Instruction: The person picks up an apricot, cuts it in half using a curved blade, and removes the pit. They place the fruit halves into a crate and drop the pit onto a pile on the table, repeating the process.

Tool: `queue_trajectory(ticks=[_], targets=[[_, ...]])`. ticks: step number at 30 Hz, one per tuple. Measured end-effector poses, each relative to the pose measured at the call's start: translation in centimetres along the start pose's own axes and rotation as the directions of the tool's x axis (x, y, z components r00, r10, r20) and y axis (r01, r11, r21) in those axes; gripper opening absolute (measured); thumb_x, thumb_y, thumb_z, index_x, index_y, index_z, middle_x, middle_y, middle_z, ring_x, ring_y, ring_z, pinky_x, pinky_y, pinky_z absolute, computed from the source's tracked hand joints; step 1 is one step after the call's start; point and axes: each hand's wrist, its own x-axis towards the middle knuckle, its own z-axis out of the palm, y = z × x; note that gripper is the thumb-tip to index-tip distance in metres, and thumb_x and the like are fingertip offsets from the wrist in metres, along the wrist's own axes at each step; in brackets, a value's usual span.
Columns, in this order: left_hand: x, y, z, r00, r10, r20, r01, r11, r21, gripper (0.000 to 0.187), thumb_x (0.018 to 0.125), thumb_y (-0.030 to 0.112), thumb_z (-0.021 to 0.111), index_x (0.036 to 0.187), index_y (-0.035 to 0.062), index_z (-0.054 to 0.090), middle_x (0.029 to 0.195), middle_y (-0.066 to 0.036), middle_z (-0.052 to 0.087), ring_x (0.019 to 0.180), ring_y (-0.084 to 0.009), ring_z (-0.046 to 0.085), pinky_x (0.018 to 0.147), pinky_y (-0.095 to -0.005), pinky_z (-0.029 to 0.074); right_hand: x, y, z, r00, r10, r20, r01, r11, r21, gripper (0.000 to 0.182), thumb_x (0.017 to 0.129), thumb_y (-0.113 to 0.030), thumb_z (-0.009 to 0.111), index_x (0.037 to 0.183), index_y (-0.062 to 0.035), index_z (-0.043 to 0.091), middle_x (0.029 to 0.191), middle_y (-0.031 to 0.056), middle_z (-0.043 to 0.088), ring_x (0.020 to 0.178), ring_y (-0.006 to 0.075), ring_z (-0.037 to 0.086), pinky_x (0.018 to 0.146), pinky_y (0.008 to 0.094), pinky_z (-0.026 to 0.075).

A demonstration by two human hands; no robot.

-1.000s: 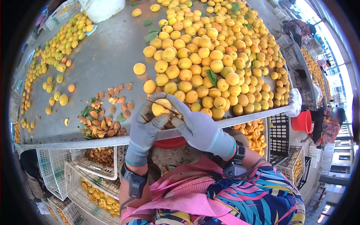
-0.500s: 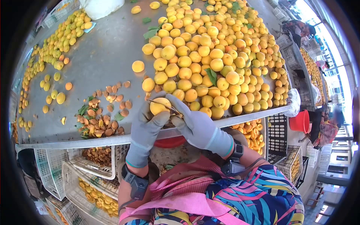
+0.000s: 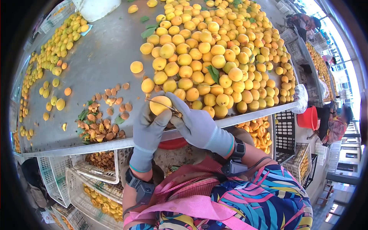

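Observation:
My left hand (image 3: 147, 132), in a grey glove, is closed around a yellow apricot (image 3: 158, 107) just over the table's front edge. In my right hand (image 3: 201, 128), also gloved, is a small thin-bladed knife (image 3: 163, 104). Its blade lies across the top of the apricot, and most of the handle is hidden by my fingers. A big heap of whole apricots (image 3: 214, 61) spreads over the metal table (image 3: 103, 57) beyond my hands. To the left of my left hand lies a pile of brown apricot pits (image 3: 100, 128) with some leaves.
Crates under the table's edge hold pits (image 3: 100, 160) and halved apricots (image 3: 101, 201); more halves (image 3: 257, 134) sit at the right. A red bucket (image 3: 307, 118) and a black crate (image 3: 285, 132) stand right. Another person (image 3: 337, 128) is beyond the bucket.
The knife blade has shifted slightly over the apricot, which stays in my left hand. The view has turned a little, so the table's contents appear slightly farther left.

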Motion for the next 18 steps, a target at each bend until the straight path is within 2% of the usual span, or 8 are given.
queue_trajectory(ticks=[2,5,7,11,12,13,17,18], targets=[[0.2,0.3,0.3,1.0,0.018,-0.001,-0.018,0.998,0.057,0.047,0.086,0.017,0.064,0.126,-0.0003,0.045,0.112,-0.008,0.058,0.1,-0.0144,0.057,0.085,-0.027,0.048,0.2,0.1,0.1,1.0,0.029,0.011,-0.029,0.999,-0.041,0.061,0.088,-0.016,0.052,0.141,-0.0066,0.023,0.075,0.0191,0.061,0.066,0.0375,0.06,0.056,0.0412,0.047],[0.1,0.1,0.5,0.997,0.063,-0.032,-0.062,0.998,0.029,0.046,0.087,0.016,0.062,0.126,-0.001,0.044,0.113,-0.008,0.057,0.102,-0.0143,0.056,0.087,-0.028,0.047,0.1,0.7,0.9,0.997,-0.046,-0.06,0.046,0.999,-0.003,0.062,0.088,-0.017,0.052,0.141,-0.007,0.023,0.069,0.0177,0.059,0.061,0.036,0.059,0.052,0.041,0.045],[0.0,0.0,0.8,0.998,-0.045,0.048,0.061,0.901,-0.43,0.047,0.088,0.015,0.061,0.128,-0.0015,0.043,0.114,-0.007,0.056,0.103,-0.0136,0.054,0.088,-0.0279,0.046,0.1,0.8,0.9,0.998,-0.018,-0.053,0.021,0.999,0.048,0.069,0.084,-0.017,0.054,0.143,-0.0077,0.018,0.079,0.0194,0.06,0.069,0.0349,0.061,0.056,0.0413,0.048],[0.3,-0.8,0.4,0.988,-0.144,0.064,0.157,0.883,-0.443,0.048,0.089,0.016,0.06,0.129,-0.0018,0.042,0.115,-0.007,0.055,0.103,-0.0136,0.054,0.088,-0.0271,0.045,-0.1,0.8,0.7,0.998,0.021,-0.053,-0.022,1.0,-0.016,0.068,0.086,-0.018,0.054,0.143,-0.0067,0.018,0.078,0.0189,0.061,0.068,0.0346,0.061,0.056,0.0413,0.048],[0.4,-0.3,0.5,0.999,-0.031,0.018,0.034,0.982,-0.184,0.047,0.089,0.017,0.06,0.129,-0.0018,0.042,0.115,-0.007,0.055,0.103,-0.0137,0.054,0.088,-0.0266,0.045,-0.1,0.8,0.5,0.999,0.033,-0.028,-0.034,0.998,-0.043,0.068,0.086,-0.019,0.054,0.142,-0.0061,0.018,0.077,0.0185,0.061,0.067,0.0346,0.061,0.055,0.0415,0.047],[0.3,0.2,0.7,0.996,0.088,0.006,-0.088,0.992,0.092,0.047,0.089,0.018,0.06,0.129,-0.0018,0.043,0.116,-0.008,0.055,0.103,-0.0138,0.054,0.088,-0.026,0.045,-0.1,0.7,0.4,0.999,0.047,-0.002,-0.047,0.997,-0.069,0.067,0.087,-0.021,0.054,0.142,-0.0055,0.019,0.076,0.0181,0.061,0.066,0.0345,0.061,0.055,0.0416,0.047],[0.3,0.3,1.0,0.992,0.126,-0.03,-0.118,0.976,0.184,0.045,0.09,0.018,0.059,0.128,-0.0021,0.044,0.114,-0.007,0.057,0.101,-0.0136,0.055,0.087,-0.0258,0.046,0.3,0.6,-0.1,0.996,0.059,0.064,-0.054,0.996,-0.077,0.066,0.087,-0.021,0.054,0.141,-0.0046,0.02,0.075,0.0177,0.061,0.064,0.0347,0.061,0.053,0.0422,0.047],[0.3,-0.2,0.8,0.995,0.078,-0.065,-0.075,0.996,0.055,0.045,0.089,0.017,0.059,0.127,-0.0024,0.045,0.113,-0.007,0.057,0.1,-0.0131,0.055,0.087,-0.0254,0.045,0.3,0.9,0.3,1.0,0.005,-0.009,-0.005,0.999,-0.034,0.064,0.086,-0.019,0.053,0.141,-0.0053,0.022,0.069,0.0172,0.059,0.06,0.0349,0.059,0.052,0.0418,0.045]])
